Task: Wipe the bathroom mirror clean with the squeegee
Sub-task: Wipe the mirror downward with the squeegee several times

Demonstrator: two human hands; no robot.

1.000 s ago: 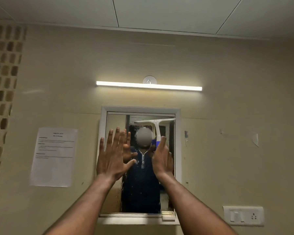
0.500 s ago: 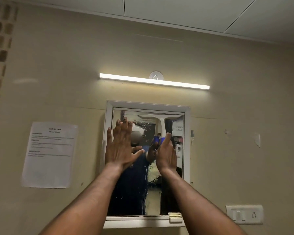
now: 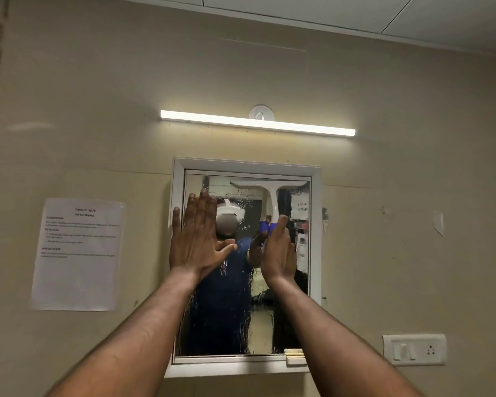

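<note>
I am standing before the wall-mounted mirror (image 3: 281,310) with both arms raised toward its upper half. My left hand (image 3: 196,242) is fully spread: four fingers (image 3: 205,209) are extending straight up, close together, and the thumb (image 3: 226,249) is angling out to the right. The palm is facing the glass at the mirror's left edge, with the little finger overlapping the white frame (image 3: 179,179); I cannot tell whether the palm is actually pressing on the surface or standing just off it.

My right hand (image 3: 278,253) is wrapping around the blue grip at the lower end of the squeegee (image 3: 269,193), fingers curled around the handle, thumb lying upward along it. The white handle is rising nearly upright from my fist, and the wide white blade is lying level across the top right of the glass, close beneath the upper frame. Whether the blade edge is touching the glass cannot be judged from this angle.

Water droplets and vertical streaks are covering the glass below and left of the blade. A lit tube light (image 3: 258,123) is glowing above the mirror, a printed paper sheet (image 3: 78,253) is hanging on the wall to the left, and a switch plate (image 3: 414,349) is sitting at the lower right.
</note>
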